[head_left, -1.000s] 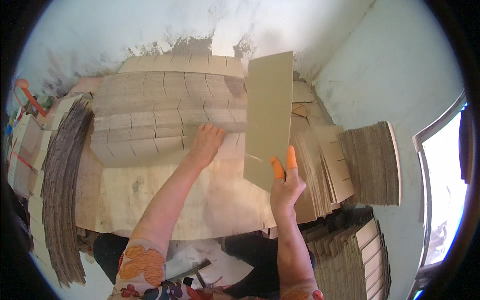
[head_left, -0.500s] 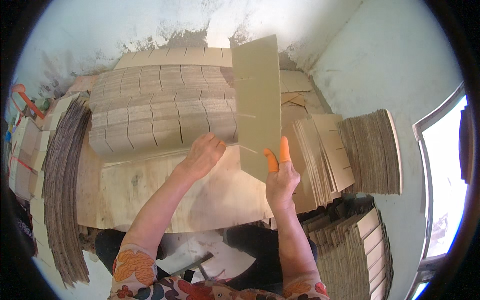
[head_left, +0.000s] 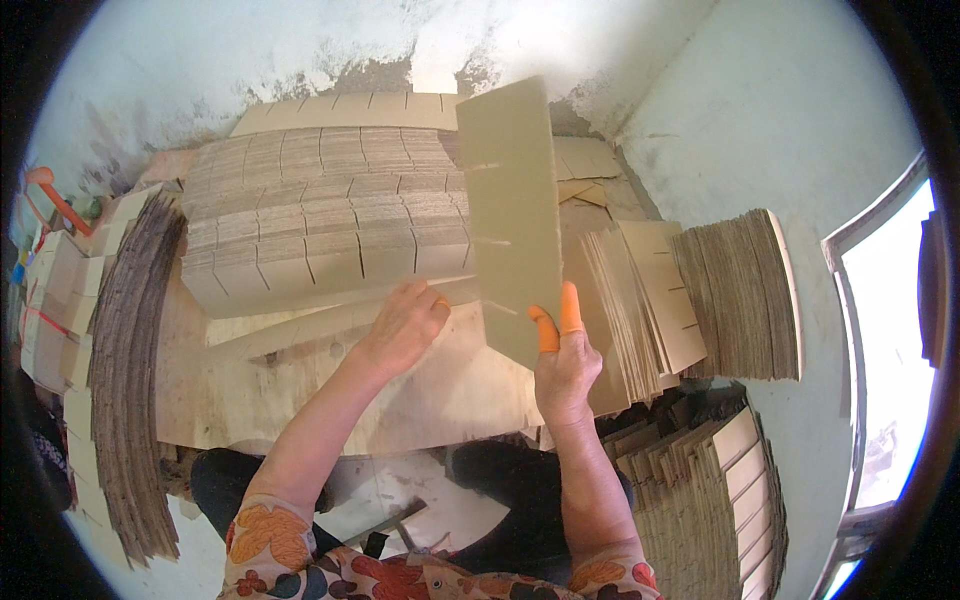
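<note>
My right hand (head_left: 566, 370), with orange finger covers on two fingers, grips the lower end of a tan slotted cardboard sheet (head_left: 512, 215). The sheet stands tall and tilted, with short slits along its left side. My left hand (head_left: 405, 328) is closed at the upper edge of a long thin cardboard strip (head_left: 310, 325) in front of the stack; its fingertips are partly hidden. An orange cover shows on one of its fingers. Behind it lies a long stack of slotted cardboard (head_left: 325, 235), its slits in rows.
A wooden board (head_left: 250, 405) spreads before me. Loose cardboard sheets (head_left: 650, 290) lean at the right beside a bundle (head_left: 735, 295). Another cardboard stack (head_left: 680, 510) stands lower right, and a tall one (head_left: 135, 390) at left. A bright window (head_left: 890, 370) is far right.
The long cardboard strip has come away from the stack's front toward me and tilted. My left hand has shifted slightly nearer. The upright sheet has moved a little left at its top.
</note>
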